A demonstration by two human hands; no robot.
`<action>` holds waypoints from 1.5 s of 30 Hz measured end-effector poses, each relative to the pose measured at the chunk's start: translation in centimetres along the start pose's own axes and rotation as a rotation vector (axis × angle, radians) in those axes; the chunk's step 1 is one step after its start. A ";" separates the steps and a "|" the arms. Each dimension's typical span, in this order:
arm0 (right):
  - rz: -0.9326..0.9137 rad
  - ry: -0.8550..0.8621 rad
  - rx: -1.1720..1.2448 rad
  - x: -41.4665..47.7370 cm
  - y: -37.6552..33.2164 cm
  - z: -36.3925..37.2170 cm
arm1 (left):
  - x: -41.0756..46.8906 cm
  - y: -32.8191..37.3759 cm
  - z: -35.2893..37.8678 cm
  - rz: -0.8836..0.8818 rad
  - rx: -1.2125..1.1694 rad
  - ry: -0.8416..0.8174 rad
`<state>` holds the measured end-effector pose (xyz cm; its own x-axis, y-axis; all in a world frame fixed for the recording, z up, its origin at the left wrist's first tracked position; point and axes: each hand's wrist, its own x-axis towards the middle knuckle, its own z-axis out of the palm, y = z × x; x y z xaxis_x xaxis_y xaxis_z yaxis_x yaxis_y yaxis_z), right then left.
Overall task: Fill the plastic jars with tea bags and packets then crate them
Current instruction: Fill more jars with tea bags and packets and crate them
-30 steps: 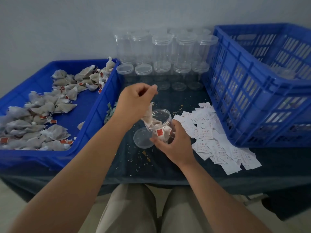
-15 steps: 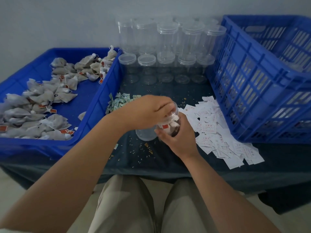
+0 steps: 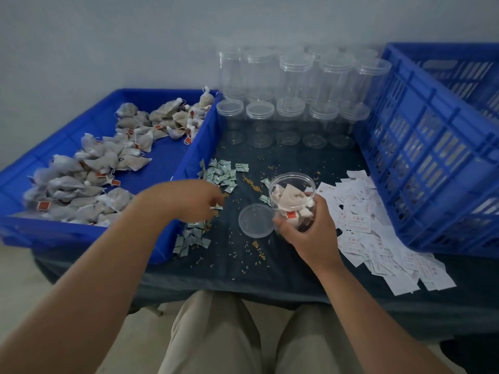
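My right hand (image 3: 305, 228) grips a clear plastic jar (image 3: 293, 195), tilted and open, with several tea bags inside. Its round lid (image 3: 255, 220) lies flat on the dark cloth just left of the jar. My left hand (image 3: 189, 199) hovers low over the small green packets (image 3: 222, 174) beside the blue tray, fingers curled downward; whether it holds a packet is hidden. The tea bags (image 3: 89, 174) fill the shallow blue tray (image 3: 186, 160) on the left.
Rows of lidded clear jars (image 3: 290, 114) stand at the back. A tall blue crate (image 3: 432, 147) stands at the right. White paper packets (image 3: 370, 228) are scattered in front of it. Loose tea grains dot the cloth.
My left hand left the jar's mouth and moved left and down to the green packets. The jar stays in my right hand, with the tea bag now inside.
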<state>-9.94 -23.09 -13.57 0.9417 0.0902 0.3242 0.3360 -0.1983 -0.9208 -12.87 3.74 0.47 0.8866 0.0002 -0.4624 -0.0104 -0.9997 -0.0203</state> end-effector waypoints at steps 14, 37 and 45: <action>0.014 -0.015 -0.011 -0.2 -0.2 -0.1 | 6.5 0.6 7.9 -0.266 -0.095 0.468; -0.062 -0.055 0.021 -0.6 -0.9 -1.2 | 1.5 9.0 0.4 0.238 -0.504 0.679; -0.005 -0.005 0.102 -1.3 -0.9 -3.4 | 2.7 11.2 0.5 0.357 -0.606 0.582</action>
<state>-11.45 -26.38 -12.39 0.9399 0.0960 0.3278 0.3366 -0.0972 -0.9366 -10.83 -7.45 -1.48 0.9722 -0.1589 0.1718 -0.2304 -0.7788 0.5834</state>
